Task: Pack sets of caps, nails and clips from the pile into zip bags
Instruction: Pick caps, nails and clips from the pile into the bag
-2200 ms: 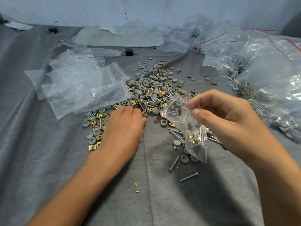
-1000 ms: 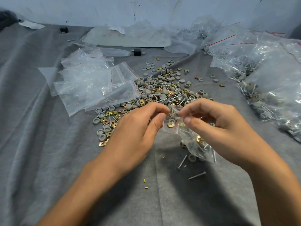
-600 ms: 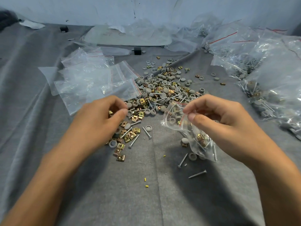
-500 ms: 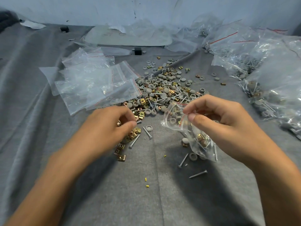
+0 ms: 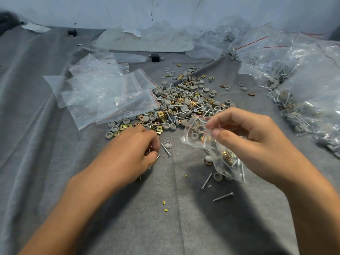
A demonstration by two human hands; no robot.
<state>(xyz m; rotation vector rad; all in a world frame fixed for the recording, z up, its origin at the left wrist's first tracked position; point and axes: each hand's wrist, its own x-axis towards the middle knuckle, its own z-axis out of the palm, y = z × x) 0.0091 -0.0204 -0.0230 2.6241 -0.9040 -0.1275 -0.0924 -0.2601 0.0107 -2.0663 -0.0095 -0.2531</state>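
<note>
While right hand [image 5: 257, 144] pinches bag [image 5: 225, 162] mouth, left hand [image 5: 128, 153] grip curls round, probably, nails [image 5: 157, 156]; next, bag them.

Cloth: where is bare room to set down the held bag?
Free: the near cloth, below the loose nails; also left of the empty bags. Crowded: the pile and the full bags at right.

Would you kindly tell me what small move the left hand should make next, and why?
Probably lift the left hand and carry its pick rightward to the zip bag. Its fingers are curled round a nail at the near edge of the pile, while the right hand pinches the bag's mouth, held open toward it.
</note>
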